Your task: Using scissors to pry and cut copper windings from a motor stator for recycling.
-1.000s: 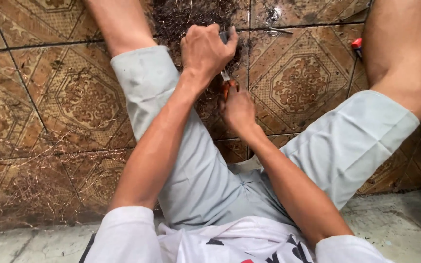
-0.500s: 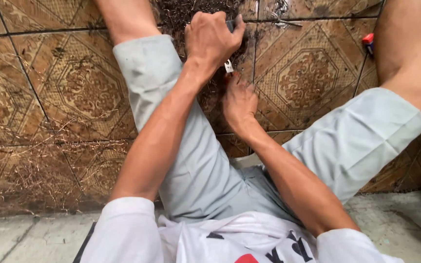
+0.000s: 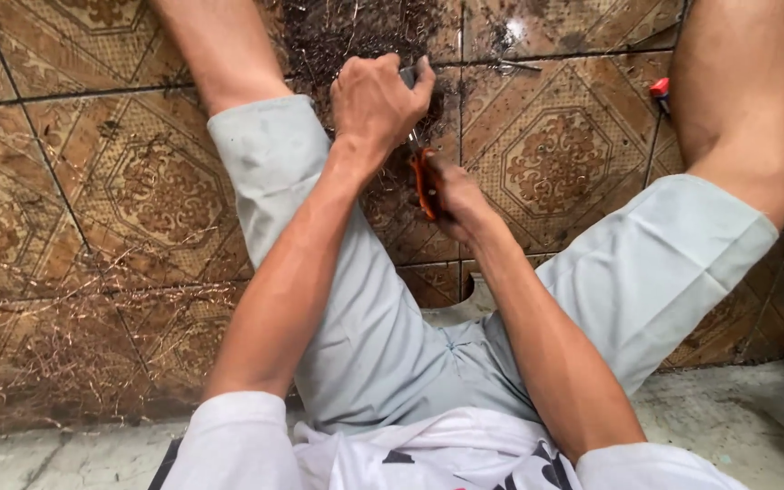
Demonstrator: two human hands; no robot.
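Observation:
I sit on a patterned brown tiled floor (image 3: 120, 181) with my legs spread in pale grey shorts. My left hand (image 3: 376, 102) is a closed fist over a dark tuft of roots or fibres (image 3: 356, 36) lying on the tiles between my legs. Just below it, my right hand (image 3: 454, 195) grips an orange-handled cutting tool (image 3: 426, 181), whose metal tip points up toward the left fist. What the left fist holds is mostly hidden by its fingers.
Thin brown cut fibres (image 3: 56, 345) litter the tiles at the lower left. A small red object (image 3: 660, 89) lies on the floor by my right leg. A grey concrete step (image 3: 737, 408) runs along the near edge.
Both hands have stayed together over the dark tuft, shifting slightly. The orange handle in the right hand now shows more clearly.

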